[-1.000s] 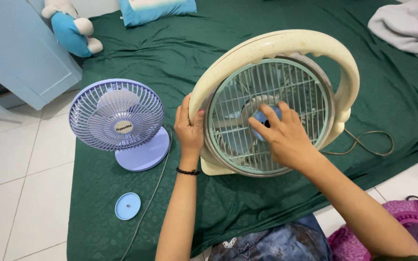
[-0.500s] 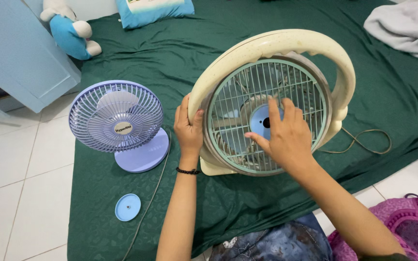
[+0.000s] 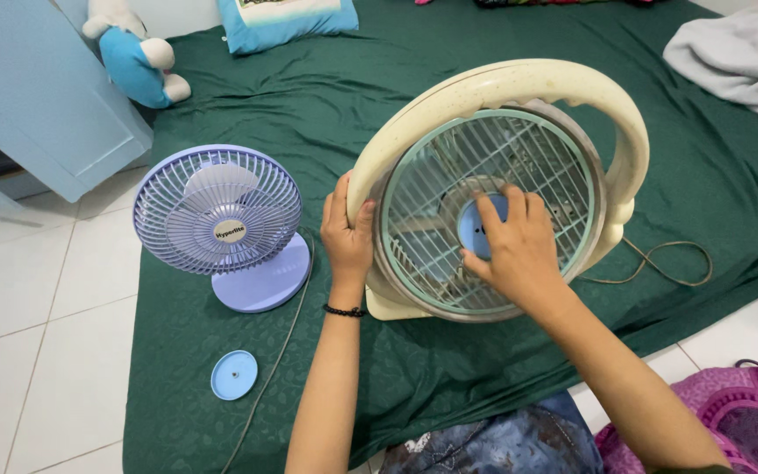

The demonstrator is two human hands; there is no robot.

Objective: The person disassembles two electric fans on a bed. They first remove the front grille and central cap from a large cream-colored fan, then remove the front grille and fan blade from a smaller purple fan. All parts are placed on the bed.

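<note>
- Landmark: cream box fan (image 3: 493,189), standing upright on the green bedsheet (image 3: 309,96), round pale-green front grille (image 3: 493,211) facing the camera.
- Left hand (image 3: 348,233): closed around the left edge of the fan's cream frame, thumb in front and fingers behind; bracing the fan.
- Right hand (image 3: 511,246): fingertips curled onto the blue centre cap (image 3: 477,226) in the middle of the grille, a pinch-type hold on its rim; part of the cap is hidden by the fingers.
- Step in hand, by my read: working the centre cap by hand.
- To do it well: keep the left hand firm so the fan doesn't tip or swivel; spread the fingertips evenly round the cap rim; keep the force square to the grille so the thin wires don't bend.
- Left of the fan: small purple desk fan (image 3: 221,224); below-left of the fan, a loose blue round cap (image 3: 233,375) on the sheet.
- Right of the fan: power cord (image 3: 660,259) trailing over the sheet.
</note>
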